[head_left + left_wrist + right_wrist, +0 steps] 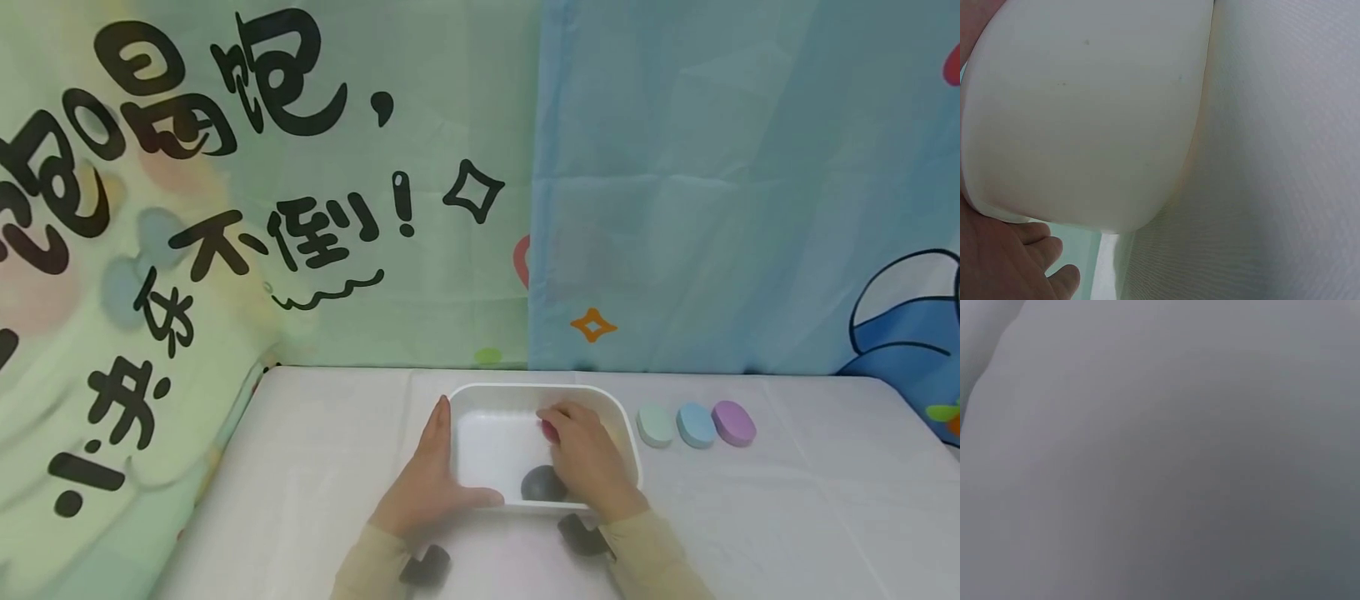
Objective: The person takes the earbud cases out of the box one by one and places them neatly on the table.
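A white rectangular tray [487, 433] is on the table in the head view. My left hand [431, 483] rests against its near left corner, fingers straight along the left side and thumb along the front rim. In the left wrist view, the tray's outer wall [1085, 125] fills much of the picture beside that hand [997, 256]. Over the tray's right half, my right hand [588, 454] pinches a reddish-pink piece [550, 432], mostly hidden by the fingers. A dark grey rounded shape [543, 483] appears near the front rim. The right wrist view is a grey blur.
Three thick round discs lie in a row right of the tray: pale green [656, 426], blue [696, 425] and purple [734, 423]. A white cloth covers the table [810, 500]. Printed curtains [450, 317] hang behind and at the left.
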A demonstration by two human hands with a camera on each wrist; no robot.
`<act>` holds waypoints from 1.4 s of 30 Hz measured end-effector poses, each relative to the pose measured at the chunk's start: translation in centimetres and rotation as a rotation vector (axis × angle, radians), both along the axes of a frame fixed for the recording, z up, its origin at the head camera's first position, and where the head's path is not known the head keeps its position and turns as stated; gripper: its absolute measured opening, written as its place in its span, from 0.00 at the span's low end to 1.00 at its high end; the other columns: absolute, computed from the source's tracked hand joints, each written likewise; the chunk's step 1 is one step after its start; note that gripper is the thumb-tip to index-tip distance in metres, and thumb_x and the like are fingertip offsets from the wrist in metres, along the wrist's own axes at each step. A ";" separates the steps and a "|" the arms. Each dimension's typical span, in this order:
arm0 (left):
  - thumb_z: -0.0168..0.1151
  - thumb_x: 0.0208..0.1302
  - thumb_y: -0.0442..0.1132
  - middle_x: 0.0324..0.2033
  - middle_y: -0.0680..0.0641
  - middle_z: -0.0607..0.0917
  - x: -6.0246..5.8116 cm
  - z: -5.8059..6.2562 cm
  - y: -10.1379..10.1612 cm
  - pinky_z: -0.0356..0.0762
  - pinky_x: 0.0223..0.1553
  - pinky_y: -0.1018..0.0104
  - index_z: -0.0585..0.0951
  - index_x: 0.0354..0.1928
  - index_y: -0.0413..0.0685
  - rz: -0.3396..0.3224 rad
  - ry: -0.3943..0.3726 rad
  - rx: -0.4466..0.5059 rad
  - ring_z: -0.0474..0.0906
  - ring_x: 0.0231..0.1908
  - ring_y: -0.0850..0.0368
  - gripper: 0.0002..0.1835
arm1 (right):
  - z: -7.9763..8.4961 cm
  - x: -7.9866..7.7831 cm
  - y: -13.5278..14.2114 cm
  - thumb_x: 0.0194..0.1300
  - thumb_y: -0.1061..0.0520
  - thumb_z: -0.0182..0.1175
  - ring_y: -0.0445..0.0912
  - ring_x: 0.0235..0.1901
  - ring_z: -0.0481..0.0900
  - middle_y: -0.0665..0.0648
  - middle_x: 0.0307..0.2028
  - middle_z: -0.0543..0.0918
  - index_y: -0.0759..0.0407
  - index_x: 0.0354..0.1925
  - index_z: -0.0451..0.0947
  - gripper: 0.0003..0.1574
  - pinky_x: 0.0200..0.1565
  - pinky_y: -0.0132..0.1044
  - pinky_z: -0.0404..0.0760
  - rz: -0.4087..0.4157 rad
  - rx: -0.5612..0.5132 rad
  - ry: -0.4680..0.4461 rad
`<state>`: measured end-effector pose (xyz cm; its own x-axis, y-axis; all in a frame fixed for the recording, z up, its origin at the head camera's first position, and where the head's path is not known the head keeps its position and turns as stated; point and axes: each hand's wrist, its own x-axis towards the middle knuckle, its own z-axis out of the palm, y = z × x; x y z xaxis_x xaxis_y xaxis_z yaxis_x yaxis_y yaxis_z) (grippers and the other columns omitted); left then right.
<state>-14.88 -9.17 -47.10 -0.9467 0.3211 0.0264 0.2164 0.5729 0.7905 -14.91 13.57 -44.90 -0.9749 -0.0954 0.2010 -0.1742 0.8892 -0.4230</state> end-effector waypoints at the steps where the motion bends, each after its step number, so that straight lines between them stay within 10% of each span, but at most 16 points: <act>1: 0.81 0.40 0.63 0.80 0.41 0.41 0.0 0.0 0.0 0.53 0.73 0.48 0.38 0.80 0.41 0.002 -0.003 0.002 0.40 0.78 0.49 0.77 | 0.0 0.0 0.0 0.67 0.67 0.63 0.59 0.56 0.75 0.65 0.54 0.80 0.67 0.56 0.81 0.19 0.64 0.55 0.72 0.004 0.003 0.009; 13: 0.81 0.40 0.63 0.80 0.43 0.42 0.1 -0.2 0.0 0.54 0.73 0.48 0.39 0.80 0.42 0.006 -0.007 -0.001 0.41 0.78 0.49 0.77 | -0.2 -0.1 0.0 0.68 0.65 0.62 0.55 0.45 0.70 0.62 0.43 0.72 0.60 0.61 0.79 0.23 0.52 0.48 0.80 -0.067 0.020 -0.150; 25: 0.81 0.41 0.63 0.80 0.43 0.40 0.3 0.3 0.0 0.52 0.74 0.48 0.37 0.80 0.44 0.004 -0.023 0.007 0.39 0.78 0.50 0.77 | -0.3 -0.1 0.1 0.61 0.64 0.71 0.58 0.53 0.73 0.64 0.52 0.80 0.61 0.59 0.81 0.27 0.59 0.52 0.78 -0.005 0.141 -0.082; 42: 0.79 0.42 0.64 0.80 0.44 0.41 0.4 0.5 0.1 0.52 0.74 0.48 0.38 0.80 0.44 0.011 -0.035 -0.013 0.39 0.78 0.50 0.76 | 0.3 0.1 0.6 0.59 0.65 0.72 0.59 0.54 0.74 0.64 0.53 0.77 0.62 0.59 0.80 0.29 0.56 0.52 0.80 0.033 0.018 0.017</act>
